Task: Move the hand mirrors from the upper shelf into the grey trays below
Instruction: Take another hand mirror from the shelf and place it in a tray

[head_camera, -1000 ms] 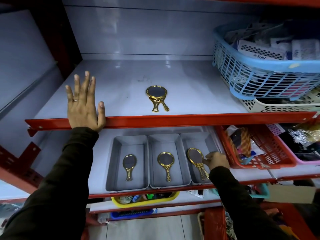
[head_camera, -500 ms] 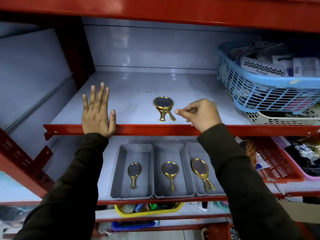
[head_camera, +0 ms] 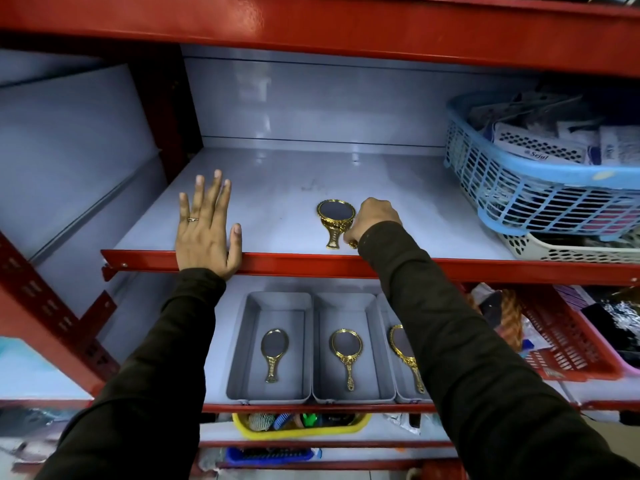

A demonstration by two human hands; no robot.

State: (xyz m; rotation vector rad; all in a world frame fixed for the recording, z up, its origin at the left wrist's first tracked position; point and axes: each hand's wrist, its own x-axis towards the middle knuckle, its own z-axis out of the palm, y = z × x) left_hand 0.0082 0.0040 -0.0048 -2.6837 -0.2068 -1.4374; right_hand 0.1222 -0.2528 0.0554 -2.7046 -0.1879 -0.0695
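The left hand (head_camera: 204, 233) lies flat on the upper shelf (head_camera: 277, 188), fingers (head_camera: 207, 192) spread wide, holding nothing, palm over the red front lip; the right hand (head_camera: 375, 216) is curled beside the stacked gold hand mirrors (head_camera: 336, 216) near that lip, its fingers closing at a handle, though the hand hides whether they grip it; below, three grey trays (head_camera: 277, 299) sit side by side, each holding mirrors.
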